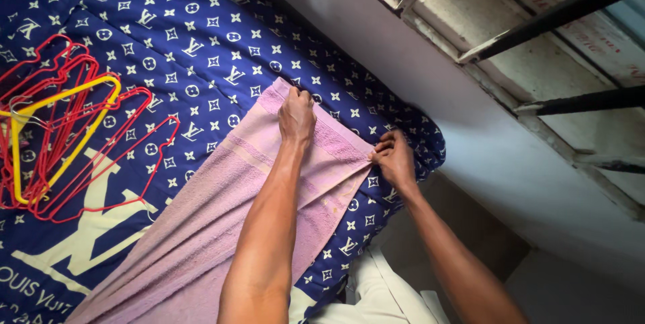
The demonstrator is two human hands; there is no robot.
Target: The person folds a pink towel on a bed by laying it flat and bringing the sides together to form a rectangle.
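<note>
Blue patterned bed [201,35] against a pale wall [416,62], under a barred window. Pink towel [222,210] stretched lengthwise toward the bed's far edge. Left hand [296,115] pinching its far corner; right hand [395,159] gripping the side hem. Wire hangers [60,129] well apart.

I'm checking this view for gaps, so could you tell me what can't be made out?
- Towel: near end cut off by the bottom edge.
- Left hand fingertips: curled over the towel's edge.
- Hangers: cut off by the left edge; count unclear.
- Right hand: its grip on the towel corner is hidden.
</note>
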